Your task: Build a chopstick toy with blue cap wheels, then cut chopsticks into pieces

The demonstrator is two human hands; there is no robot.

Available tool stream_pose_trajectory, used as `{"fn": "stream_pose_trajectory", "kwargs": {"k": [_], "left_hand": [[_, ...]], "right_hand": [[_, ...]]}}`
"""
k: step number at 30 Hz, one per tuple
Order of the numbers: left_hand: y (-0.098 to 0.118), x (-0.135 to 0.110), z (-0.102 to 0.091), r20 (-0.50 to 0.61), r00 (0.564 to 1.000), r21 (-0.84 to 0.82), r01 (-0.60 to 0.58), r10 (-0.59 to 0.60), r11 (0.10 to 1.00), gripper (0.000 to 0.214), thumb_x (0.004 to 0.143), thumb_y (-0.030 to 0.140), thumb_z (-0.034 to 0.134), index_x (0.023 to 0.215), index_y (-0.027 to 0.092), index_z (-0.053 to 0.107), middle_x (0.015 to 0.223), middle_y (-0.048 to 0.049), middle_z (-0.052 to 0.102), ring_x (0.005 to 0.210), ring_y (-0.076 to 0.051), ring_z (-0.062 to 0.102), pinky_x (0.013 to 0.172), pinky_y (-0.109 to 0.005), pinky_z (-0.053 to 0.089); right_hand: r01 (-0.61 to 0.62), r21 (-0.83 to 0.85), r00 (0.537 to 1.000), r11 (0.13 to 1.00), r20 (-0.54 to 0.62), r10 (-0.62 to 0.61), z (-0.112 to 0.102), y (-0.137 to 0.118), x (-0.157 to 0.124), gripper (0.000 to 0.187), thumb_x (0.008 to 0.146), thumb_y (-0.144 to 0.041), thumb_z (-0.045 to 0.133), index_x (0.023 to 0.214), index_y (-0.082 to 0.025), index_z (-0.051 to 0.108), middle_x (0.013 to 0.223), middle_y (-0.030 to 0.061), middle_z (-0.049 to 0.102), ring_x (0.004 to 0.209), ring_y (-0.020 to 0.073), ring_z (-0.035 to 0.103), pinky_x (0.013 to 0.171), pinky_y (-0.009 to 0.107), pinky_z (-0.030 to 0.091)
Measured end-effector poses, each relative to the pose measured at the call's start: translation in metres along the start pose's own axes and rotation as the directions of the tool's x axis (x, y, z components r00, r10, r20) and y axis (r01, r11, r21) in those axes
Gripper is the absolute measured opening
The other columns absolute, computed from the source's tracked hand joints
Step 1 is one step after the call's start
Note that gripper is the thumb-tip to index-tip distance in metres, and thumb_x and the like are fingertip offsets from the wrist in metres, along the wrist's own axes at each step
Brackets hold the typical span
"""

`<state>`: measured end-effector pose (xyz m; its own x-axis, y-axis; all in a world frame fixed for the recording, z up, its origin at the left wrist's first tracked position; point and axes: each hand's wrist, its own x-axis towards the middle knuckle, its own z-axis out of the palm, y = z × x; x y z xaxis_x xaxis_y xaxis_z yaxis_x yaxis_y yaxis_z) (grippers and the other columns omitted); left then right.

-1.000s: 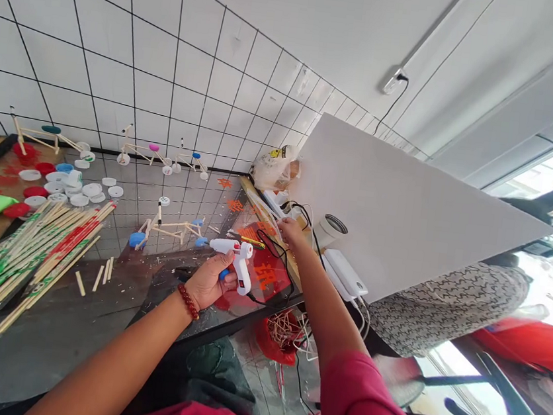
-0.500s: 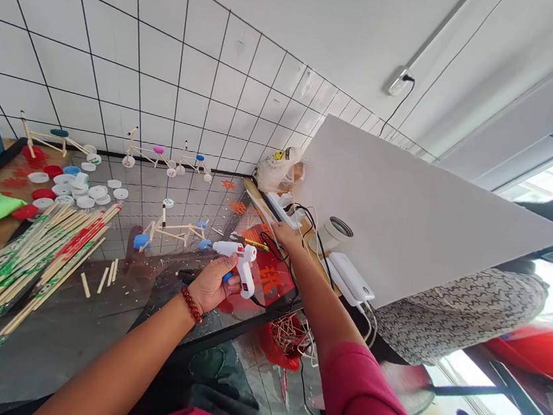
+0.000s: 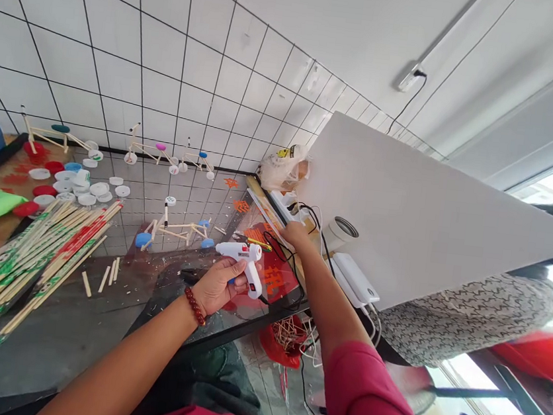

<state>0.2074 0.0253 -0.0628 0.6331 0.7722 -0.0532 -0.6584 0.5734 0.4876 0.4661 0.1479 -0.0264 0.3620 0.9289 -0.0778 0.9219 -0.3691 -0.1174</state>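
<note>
My left hand [image 3: 218,284] grips a white hot glue gun [image 3: 244,260] by its handle, nozzle pointing left, just above the table's front edge. A black cord runs from the gun to the right. My right hand [image 3: 295,234] reaches across to the far right of the table, fingers down on the black cord beside a white power strip [image 3: 284,206]; its fingertips are hidden. A small bicycle model [image 3: 174,228] of wooden sticks with blue cap wheels lies on the table just left of the gun.
Bundles of wrapped chopsticks [image 3: 26,252] lie at the left, with bottle caps [image 3: 77,183] behind them. More stick models [image 3: 155,152] stand against the tiled wall. A large white board [image 3: 420,217] leans at the right, over a paper cup [image 3: 339,231] and a white box [image 3: 358,280].
The glue gun in my left hand has drifted slightly right and down. My right hand stays at the cord by the power strip. The view has shifted a little.
</note>
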Motion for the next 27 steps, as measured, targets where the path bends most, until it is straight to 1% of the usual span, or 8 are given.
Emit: {"fn": "stream_pose_trajectory", "kwargs": {"k": [3,6,8,11,14,15,21,27], "left_hand": [[0.000,-0.001,0.000,0.001,1.000,0.005,-0.003,0.003,1.000,0.038,0.066,0.033,0.090,0.088,0.009,0.070,0.080,-0.0078,0.072,0.048,-0.003,0.037,0.048,-0.019,0.035],[0.001,-0.003,0.000,0.004,1.000,0.013,-0.007,0.007,1.000,0.038,0.068,0.037,0.088,0.088,0.009,0.070,0.085,-0.0096,0.073,0.046,-0.002,0.037,0.046,-0.019,0.033],[0.002,-0.003,-0.001,0.004,1.000,0.016,-0.015,0.015,1.000,0.037,0.069,0.038,0.087,0.087,0.010,0.070,0.084,-0.0082,0.073,0.046,-0.003,0.037,0.046,-0.019,0.034],[0.003,-0.002,-0.004,0.003,1.000,0.022,-0.019,0.019,1.000,0.036,0.071,0.039,0.086,0.088,0.011,0.071,0.069,-0.0023,0.066,0.046,-0.003,0.035,0.047,-0.020,0.034],[0.005,-0.001,-0.006,0.007,1.000,0.033,-0.010,0.010,0.999,0.039,0.073,0.042,0.084,0.088,0.009,0.072,0.057,0.0016,0.055,0.045,-0.005,0.033,0.047,-0.021,0.034],[0.005,-0.001,-0.007,0.010,1.000,0.038,-0.007,0.006,0.999,0.040,0.074,0.044,0.083,0.088,0.008,0.073,0.054,0.0024,0.052,0.045,-0.005,0.033,0.047,-0.021,0.034],[0.005,-0.002,-0.007,0.030,1.000,0.055,0.005,-0.006,0.998,0.041,0.076,0.046,0.080,0.086,0.007,0.074,0.047,0.0042,0.045,0.044,-0.006,0.034,0.048,-0.021,0.036],[0.002,-0.002,-0.005,0.024,1.000,0.039,-0.006,0.005,0.999,0.039,0.074,0.042,0.083,0.090,0.008,0.073,0.057,0.0011,0.056,0.045,-0.005,0.036,0.048,-0.021,0.040]], "right_hand": [[0.036,0.257,0.999,0.966,-0.043,-0.026,-0.007,-0.004,-0.012,0.033,0.097,-0.036,0.062,0.123,-0.016,0.060,0.122,0.0093,0.064,0.104,0.0216,0.066,0.088,0.042,0.058],[0.136,0.525,0.988,0.840,-0.131,-0.078,-0.013,-0.010,-0.040,0.026,0.096,-0.035,0.058,0.107,-0.012,0.063,0.093,0.0069,0.070,0.081,0.0176,0.069,0.075,0.033,0.060],[0.228,0.662,0.971,0.714,-0.210,-0.115,-0.015,-0.016,-0.067,0.025,0.093,-0.037,0.058,0.103,-0.015,0.061,0.082,0.0039,0.069,0.071,0.0157,0.068,0.070,0.031,0.060],[0.354,0.771,0.932,0.530,-0.337,-0.132,-0.015,-0.026,-0.115,0.030,0.091,-0.045,0.055,0.108,-0.020,0.056,0.090,0.0022,0.069,0.072,0.0142,0.068,0.071,0.031,0.061],[0.550,0.811,0.835,0.198,-0.541,-0.099,-0.012,-0.037,-0.160,0.025,0.091,-0.047,0.059,0.098,-0.022,0.059,0.092,0.0032,0.070,0.072,0.0137,0.068,0.073,0.033,0.062],[0.599,0.788,0.801,0.141,-0.593,-0.086,-0.011,-0.040,-0.171,0.022,0.091,-0.045,0.061,0.096,-0.023,0.060,0.092,0.0030,0.070,0.071,0.0135,0.068,0.072,0.033,0.062],[0.698,0.695,0.715,0.174,-0.690,-0.111,-0.004,-0.046,-0.194,0.012,0.095,-0.036,0.060,0.096,-0.024,0.061,0.096,0.0032,0.069,0.075,0.0147,0.070,0.065,0.029,0.061],[0.689,0.700,0.724,0.187,-0.673,-0.151,0.001,-0.042,-0.194,0.011,0.096,-0.034,0.059,0.096,-0.024,0.062,0.097,0.0028,0.069,0.075,0.0138,0.070,0.072,0.031,0.062]]}}
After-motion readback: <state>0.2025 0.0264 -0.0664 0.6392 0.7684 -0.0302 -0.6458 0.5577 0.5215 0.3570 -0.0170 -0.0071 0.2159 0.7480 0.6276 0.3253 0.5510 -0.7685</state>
